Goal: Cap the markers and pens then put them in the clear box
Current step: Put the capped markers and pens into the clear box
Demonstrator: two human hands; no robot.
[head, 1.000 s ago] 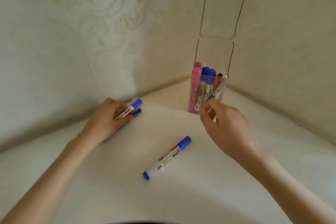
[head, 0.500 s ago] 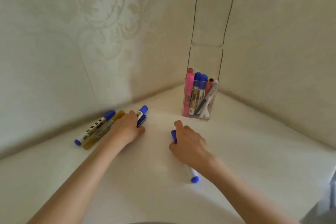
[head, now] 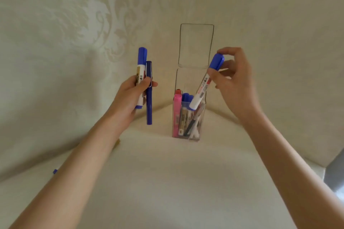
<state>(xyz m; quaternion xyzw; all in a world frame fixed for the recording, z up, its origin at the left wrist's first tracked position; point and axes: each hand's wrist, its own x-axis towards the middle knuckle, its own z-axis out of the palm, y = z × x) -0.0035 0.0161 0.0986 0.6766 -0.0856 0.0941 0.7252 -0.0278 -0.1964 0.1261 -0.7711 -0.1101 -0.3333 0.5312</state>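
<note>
Though half hidden, marker end (head: 55, 171) (blue).

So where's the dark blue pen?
Head view, left of centre: the dark blue pen, upright in the left hand beside a blue-capped marker, left of the clear box.

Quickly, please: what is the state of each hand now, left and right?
Left hand: closed, holding a blue-capped marker and a dark blue pen together.
Right hand: closed, pinching a tilted marker by its cap, at the clear box.
</note>
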